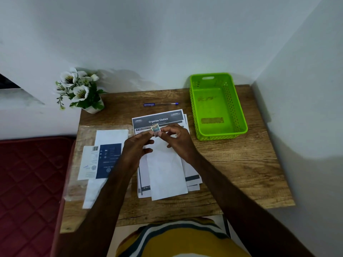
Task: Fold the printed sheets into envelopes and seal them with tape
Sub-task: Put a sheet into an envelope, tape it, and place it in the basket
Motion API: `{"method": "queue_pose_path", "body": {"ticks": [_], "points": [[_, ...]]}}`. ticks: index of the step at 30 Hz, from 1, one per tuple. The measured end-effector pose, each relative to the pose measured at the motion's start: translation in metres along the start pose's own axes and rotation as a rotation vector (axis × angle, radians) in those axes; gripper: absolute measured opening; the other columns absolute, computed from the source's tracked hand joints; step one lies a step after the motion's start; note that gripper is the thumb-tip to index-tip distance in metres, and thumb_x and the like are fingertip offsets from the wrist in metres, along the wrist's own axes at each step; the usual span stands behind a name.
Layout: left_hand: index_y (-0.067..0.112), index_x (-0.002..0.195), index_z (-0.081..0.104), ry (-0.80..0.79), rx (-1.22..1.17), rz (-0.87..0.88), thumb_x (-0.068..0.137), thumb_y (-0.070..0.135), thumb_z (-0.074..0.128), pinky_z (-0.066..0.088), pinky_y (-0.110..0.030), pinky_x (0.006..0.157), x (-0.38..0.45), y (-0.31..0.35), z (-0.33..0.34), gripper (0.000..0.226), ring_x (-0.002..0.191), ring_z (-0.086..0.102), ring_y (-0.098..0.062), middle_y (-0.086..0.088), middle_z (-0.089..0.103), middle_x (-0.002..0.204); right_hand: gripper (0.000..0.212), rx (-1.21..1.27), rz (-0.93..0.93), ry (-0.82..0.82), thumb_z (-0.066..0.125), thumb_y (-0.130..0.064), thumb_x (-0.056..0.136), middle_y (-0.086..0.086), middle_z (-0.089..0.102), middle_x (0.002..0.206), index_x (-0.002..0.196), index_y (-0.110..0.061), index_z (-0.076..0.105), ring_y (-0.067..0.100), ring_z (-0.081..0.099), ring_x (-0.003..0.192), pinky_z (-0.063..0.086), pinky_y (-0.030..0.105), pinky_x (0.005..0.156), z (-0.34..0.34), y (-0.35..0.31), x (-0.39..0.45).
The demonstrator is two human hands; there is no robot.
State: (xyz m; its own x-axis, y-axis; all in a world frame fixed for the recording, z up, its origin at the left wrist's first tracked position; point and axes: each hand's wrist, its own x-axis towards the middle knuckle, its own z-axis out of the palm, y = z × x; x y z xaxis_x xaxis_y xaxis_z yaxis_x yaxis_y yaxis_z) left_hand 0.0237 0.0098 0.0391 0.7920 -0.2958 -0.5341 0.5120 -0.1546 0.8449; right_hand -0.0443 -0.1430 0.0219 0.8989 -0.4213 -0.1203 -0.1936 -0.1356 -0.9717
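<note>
A stack of printed sheets [159, 118] headed "Organize Clothes" lies in the middle of the wooden table [241, 169]. On top of it rests a white folded sheet [165, 175], long side running toward me. Above its far end my left hand [136, 147] and my right hand [178, 139] meet. Both pinch a small printed sticker or stamp [155, 128] between thumbs and fingertips, held just above the paper.
A clear plastic packet with white envelopes and a blue printed insert [105, 160] lies to the left. A blue pen [160, 104] lies behind the sheets. At the back right stands a green basket [241, 115], and a flower pot [79, 89] at the back left corner.
</note>
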Motion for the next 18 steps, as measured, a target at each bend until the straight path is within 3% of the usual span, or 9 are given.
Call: {"method": "queue_pose_path", "body": {"ticks": [3, 6, 10, 14, 18], "points": [[0.035, 0.098, 0.069, 0.031, 0.055, 0.050, 0.091, 0.036, 0.072, 0.058, -0.021, 0.064, -0.0021, -0.0006, 0.0004, 0.008, 0.093, 0.072, -0.014, 0.004, 0.074, 0.102, 0.024, 0.029, 0.020, -0.011, 0.075, -0.022, 0.092, 0.009, 0.071, 0.106, 0.111, -0.008, 0.076, 0.027, 0.070, 0.090, 0.056, 0.030, 0.051, -0.0013, -0.0013, 0.0019], [0.028, 0.107, 0.068, 0.060, 0.059, 0.045, 0.091, 0.038, 0.072, 0.058, -0.023, 0.067, -0.0022, -0.0006, 0.0017, 0.020, 0.094, 0.071, -0.013, 0.002, 0.074, 0.103, 0.031, 0.028, 0.002, -0.010, 0.077, -0.022, 0.090, 0.006, 0.072, 0.097, 0.121, -0.017, 0.072, 0.026, 0.070, 0.082, 0.056, 0.029, 0.050, -0.0036, -0.0026, 0.0010], [0.026, 0.105, 0.069, 0.055, 0.041, 0.010, 0.090, 0.040, 0.072, 0.056, -0.025, 0.068, -0.0023, -0.0017, 0.0003, 0.020, 0.097, 0.071, -0.015, 0.002, 0.075, 0.104, 0.026, -0.074, -0.164, 0.000, 0.078, -0.016, 0.089, -0.003, 0.069, 0.093, 0.115, -0.016, 0.077, 0.010, 0.066, 0.078, 0.052, 0.019, 0.058, -0.0062, -0.0005, -0.0001], [0.029, 0.096, 0.068, 0.060, 0.008, -0.042, 0.089, 0.039, 0.074, 0.056, -0.028, 0.070, -0.0004, -0.0009, -0.0009, 0.013, 0.097, 0.070, -0.017, 0.000, 0.075, 0.103, 0.022, -0.193, -0.249, -0.003, 0.078, -0.016, 0.089, 0.006, 0.073, 0.100, 0.110, -0.013, 0.079, 0.019, 0.068, 0.084, 0.059, 0.044, 0.069, -0.0080, -0.0002, 0.0015], [0.025, 0.104, 0.068, 0.056, -0.031, -0.087, 0.089, 0.037, 0.076, 0.056, -0.029, 0.069, 0.0032, 0.0013, -0.0032, 0.022, 0.094, 0.071, -0.018, -0.002, 0.076, 0.100, 0.021, -0.260, -0.285, -0.014, 0.079, -0.017, 0.089, 0.006, 0.071, 0.097, 0.110, -0.013, 0.080, 0.021, 0.067, 0.082, 0.058, 0.048, 0.067, -0.0093, -0.0036, 0.0010]]}}
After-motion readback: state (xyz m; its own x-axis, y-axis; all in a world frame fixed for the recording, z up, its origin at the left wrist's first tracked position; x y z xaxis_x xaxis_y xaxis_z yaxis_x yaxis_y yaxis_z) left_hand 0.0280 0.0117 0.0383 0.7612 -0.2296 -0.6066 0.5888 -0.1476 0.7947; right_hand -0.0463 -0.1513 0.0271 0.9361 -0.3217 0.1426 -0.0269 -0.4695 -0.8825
